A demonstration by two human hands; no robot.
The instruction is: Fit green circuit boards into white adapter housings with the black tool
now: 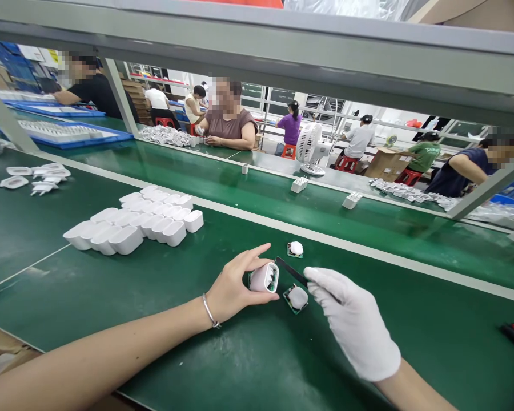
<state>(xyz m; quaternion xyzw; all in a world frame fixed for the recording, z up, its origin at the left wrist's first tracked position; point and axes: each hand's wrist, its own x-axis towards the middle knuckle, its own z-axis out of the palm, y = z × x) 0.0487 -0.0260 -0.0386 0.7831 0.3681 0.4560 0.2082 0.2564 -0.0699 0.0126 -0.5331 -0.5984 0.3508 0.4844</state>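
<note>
My left hand, bare with a silver bracelet at the wrist, grips a white plastic charger housing between thumb and fingers. The housing's open end faces right, and parts of a circuit board show inside. In a white glove, my right hand pinches slim black tweezers. Their tip is near the upper rim of the housing; whether it touches I cannot tell. Two small circuit boards with white pads lie on the green table: one board beyond the tweezers, another board between my hands.
Rows of white housings stand at the left, with loose white plug parts farther off. Beyond a pale strip, a green conveyor belt carries several white pieces. A metal shelf beam crosses overhead. Co-workers sit across the line.
</note>
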